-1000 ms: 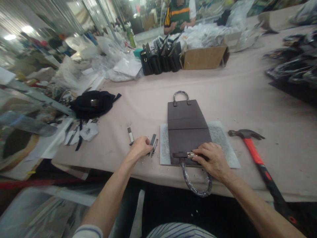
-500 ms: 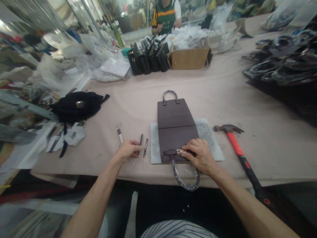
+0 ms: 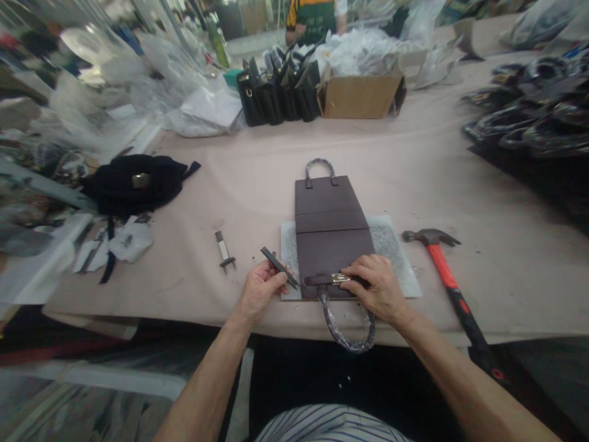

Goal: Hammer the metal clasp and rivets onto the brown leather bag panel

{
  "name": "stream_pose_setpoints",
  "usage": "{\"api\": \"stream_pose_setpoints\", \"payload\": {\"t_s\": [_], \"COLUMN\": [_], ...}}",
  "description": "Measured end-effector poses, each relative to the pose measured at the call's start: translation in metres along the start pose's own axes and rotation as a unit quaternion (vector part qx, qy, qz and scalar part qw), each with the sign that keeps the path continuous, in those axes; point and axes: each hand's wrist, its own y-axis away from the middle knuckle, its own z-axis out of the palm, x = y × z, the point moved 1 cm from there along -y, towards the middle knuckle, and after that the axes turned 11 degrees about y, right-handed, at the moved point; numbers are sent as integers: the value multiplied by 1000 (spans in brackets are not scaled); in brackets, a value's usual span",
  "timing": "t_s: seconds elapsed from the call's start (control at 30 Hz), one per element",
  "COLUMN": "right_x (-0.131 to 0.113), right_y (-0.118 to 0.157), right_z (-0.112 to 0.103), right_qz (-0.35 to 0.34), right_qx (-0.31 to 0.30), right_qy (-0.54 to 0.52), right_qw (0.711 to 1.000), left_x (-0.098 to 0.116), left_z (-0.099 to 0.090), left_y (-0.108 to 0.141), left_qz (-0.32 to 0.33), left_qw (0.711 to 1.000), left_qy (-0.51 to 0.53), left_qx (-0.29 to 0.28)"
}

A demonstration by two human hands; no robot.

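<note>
A dark brown leather bag panel (image 3: 331, 209) lies flat, with a plastic-wrapped handle (image 3: 321, 162) at its far end and another (image 3: 347, 344) over the table edge. My right hand (image 3: 380, 285) pinches the gold metal clasp (image 3: 340, 278) of a short strap on the near part. Beneath the panel is a grey-white slab (image 3: 391, 252). My left hand (image 3: 262, 291) is closed on slim dark tweezers (image 3: 278, 266), their tip pointing at the panel's near left corner. Another thin metal tool, behind the tweezers, is mostly hidden.
A claw hammer (image 3: 442, 264) with a red and black handle lies to the right. Left of my hand is a small pronged tool (image 3: 223, 250). Black bags (image 3: 276, 92) and a cardboard box (image 3: 361, 95) stand at the back, before a person (image 3: 315, 21). Wrapped bags (image 3: 534, 116) are piled far right.
My left hand has picked the tweezers up off the table and brought them right, to the panel's edge. My right hand keeps its hold on the clasp. The view has shifted slightly.
</note>
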Motion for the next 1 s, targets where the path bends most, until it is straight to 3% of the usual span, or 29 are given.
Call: {"api": "stream_pose_setpoints", "payload": {"t_s": [0.43, 0.63, 0.77, 0.87, 1.0], "right_x": [0, -2, -2, -1, 6], "right_y": [-1, -1, -1, -1, -2], "right_z": [0, -2, -2, -1, 3], "right_qz": [1, 5, 4, -4, -16], "right_qx": [2, -2, 0, 7, 20], "right_qy": [5, 9, 3, 2, 4], "right_qw": [1000, 1000, 1000, 1000, 1000], "left_x": [0, 17, 30, 41, 68], "left_z": [13, -7, -30, -46, -61], "left_y": [2, -6, -15, -20, -23], "left_qz": [91, 93, 73, 30, 88], "left_qw": [993, 985, 964, 915, 777], "left_qy": [-72, -123, -213, -368, -584], "left_qx": [25, 84, 139, 165, 218]}}
